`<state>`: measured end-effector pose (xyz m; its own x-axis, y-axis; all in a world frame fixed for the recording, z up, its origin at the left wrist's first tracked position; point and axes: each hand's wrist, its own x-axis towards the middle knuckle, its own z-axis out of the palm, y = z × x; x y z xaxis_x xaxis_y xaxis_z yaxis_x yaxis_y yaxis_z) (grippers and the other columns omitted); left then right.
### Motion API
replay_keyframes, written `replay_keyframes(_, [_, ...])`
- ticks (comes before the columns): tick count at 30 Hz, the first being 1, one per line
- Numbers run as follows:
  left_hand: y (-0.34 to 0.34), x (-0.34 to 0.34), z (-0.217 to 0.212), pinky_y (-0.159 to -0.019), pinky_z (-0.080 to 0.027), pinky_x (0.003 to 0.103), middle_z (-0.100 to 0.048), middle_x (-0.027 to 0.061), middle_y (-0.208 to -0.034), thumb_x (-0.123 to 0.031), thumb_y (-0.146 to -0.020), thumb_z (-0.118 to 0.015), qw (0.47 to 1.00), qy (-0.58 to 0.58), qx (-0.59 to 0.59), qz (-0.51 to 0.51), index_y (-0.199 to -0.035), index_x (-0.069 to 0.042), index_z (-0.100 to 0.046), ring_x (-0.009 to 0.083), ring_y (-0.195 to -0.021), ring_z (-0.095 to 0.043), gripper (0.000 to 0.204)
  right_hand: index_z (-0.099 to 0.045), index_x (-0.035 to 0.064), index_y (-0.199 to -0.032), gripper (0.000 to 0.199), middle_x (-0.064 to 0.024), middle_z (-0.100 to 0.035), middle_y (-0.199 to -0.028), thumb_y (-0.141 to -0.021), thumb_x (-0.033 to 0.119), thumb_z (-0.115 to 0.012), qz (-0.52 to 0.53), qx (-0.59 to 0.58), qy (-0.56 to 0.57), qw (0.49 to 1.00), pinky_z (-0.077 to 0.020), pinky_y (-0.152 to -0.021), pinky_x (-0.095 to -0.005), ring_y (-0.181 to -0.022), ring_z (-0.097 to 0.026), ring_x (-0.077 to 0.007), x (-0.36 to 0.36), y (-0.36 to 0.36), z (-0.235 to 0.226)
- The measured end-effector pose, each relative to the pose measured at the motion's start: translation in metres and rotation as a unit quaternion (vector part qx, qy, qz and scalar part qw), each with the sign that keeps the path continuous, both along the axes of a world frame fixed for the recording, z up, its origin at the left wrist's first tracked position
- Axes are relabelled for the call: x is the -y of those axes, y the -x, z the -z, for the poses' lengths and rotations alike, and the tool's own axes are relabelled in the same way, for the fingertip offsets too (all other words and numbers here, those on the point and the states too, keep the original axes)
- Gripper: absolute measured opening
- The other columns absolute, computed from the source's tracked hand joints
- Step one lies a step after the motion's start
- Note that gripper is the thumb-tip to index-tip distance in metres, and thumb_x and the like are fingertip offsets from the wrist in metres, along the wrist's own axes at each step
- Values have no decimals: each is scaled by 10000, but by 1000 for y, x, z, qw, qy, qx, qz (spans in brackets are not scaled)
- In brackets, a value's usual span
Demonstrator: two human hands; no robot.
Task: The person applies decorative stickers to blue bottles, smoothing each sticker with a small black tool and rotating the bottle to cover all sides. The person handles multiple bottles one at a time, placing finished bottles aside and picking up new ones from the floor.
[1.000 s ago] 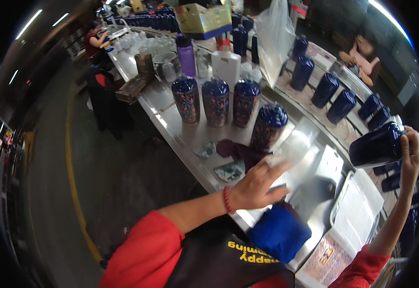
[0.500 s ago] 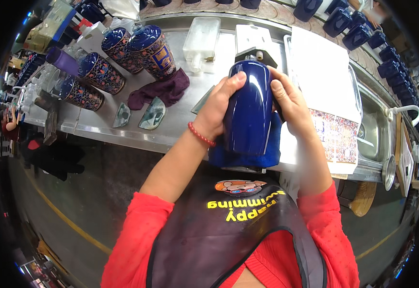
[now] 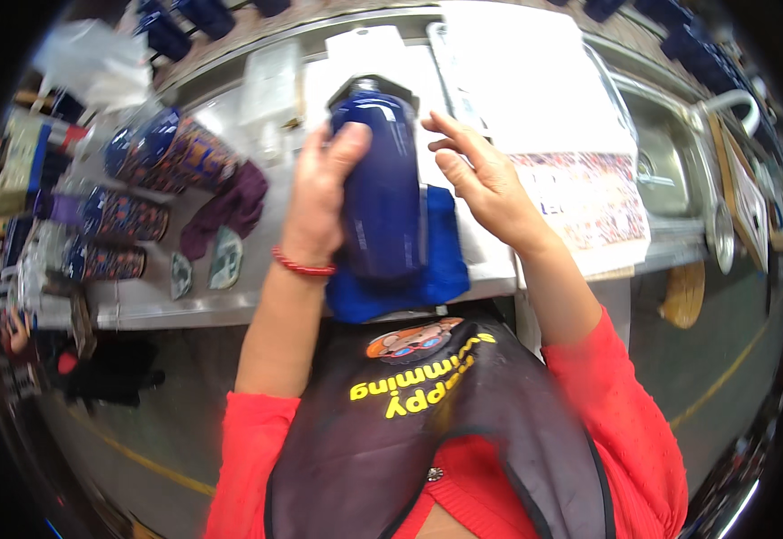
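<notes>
- I am seeing the left hand (image 3: 321, 202) gripping the dark blue bottle (image 3: 381, 184), standing over the counter's (image 3: 185, 310) near edge; its base is hiding against a blue cloth (image 3: 441, 260).
- The right hand (image 3: 481, 180) is hovering released, just beside the bottle.
- Three patterned bottles (image 3: 176, 153) are lying toward the left end, blurring at the rim.
- A purple cloth (image 3: 230, 207) is lying near them.

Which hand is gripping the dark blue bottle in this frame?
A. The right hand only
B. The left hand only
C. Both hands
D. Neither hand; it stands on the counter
B. The left hand wraps the side of the dark blue bottle, while the right hand is open with fingers spread just beside it, off the bottle's surface.
</notes>
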<state>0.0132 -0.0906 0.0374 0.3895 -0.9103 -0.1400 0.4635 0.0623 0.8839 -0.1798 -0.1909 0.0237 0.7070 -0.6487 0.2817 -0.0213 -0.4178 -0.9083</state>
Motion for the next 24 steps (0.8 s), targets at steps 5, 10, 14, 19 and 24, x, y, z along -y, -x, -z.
replay_keyframes(5, [-3,-1,1,-920,-538,277,-633,105,-1236,-233,-1042,-591,999,31,22,34,-1507,14,-342,145,-1080,-646,583,-661,37,-1291,298,-124,-667,-1274,-1000,58,-599,55,-37,146,987,-490,-1020,-322,-1159,-641,-227,34,75,1])
replay_keyframes(10, [7,-27,1,-1042,-440,301,-557,152,-1349,-271,-1066,-549,972,35,228,-40,-1531,37,-300,170,-1193,-565,611,-719,27,-1139,241,-103,-675,-1138,-932,-15,-604,192,-333,257,887,-520,-964,-331,-1111,-640,-258,95,166,-25])
replay_keyframes(14, [24,-48,9,-1123,-354,333,-451,170,-1471,-251,-1063,-552,939,54,337,-51,-1533,59,-293,208,-1305,-477,620,-739,73,-1144,324,-119,-643,-1159,-861,-40,-627,67,-362,325,871,-514,-970,-359,-1160,-594,-308,86,182,-12])
replay_keyframes(19, [34,-60,18,-1144,-336,349,-419,193,-1517,-245,-1058,-559,923,48,373,-79,-1527,72,-310,252,-1362,-457,618,-744,155,-1177,327,-74,-631,-1164,-877,96,-628,60,-408,382,827,-526,-837,-400,-1113,-602,-272,53,156,18])
replay_keyframes(24, [44,-60,8,-1136,-361,393,-511,225,-1452,-268,-1039,-590,820,97,552,-120,-1454,104,-420,318,-1349,-495,582,-728,100,-1224,448,-116,-622,-1217,-794,-12,-672,45,-388,388,835,-505,-959,-401,-1152,-583,-311,53,146,13])
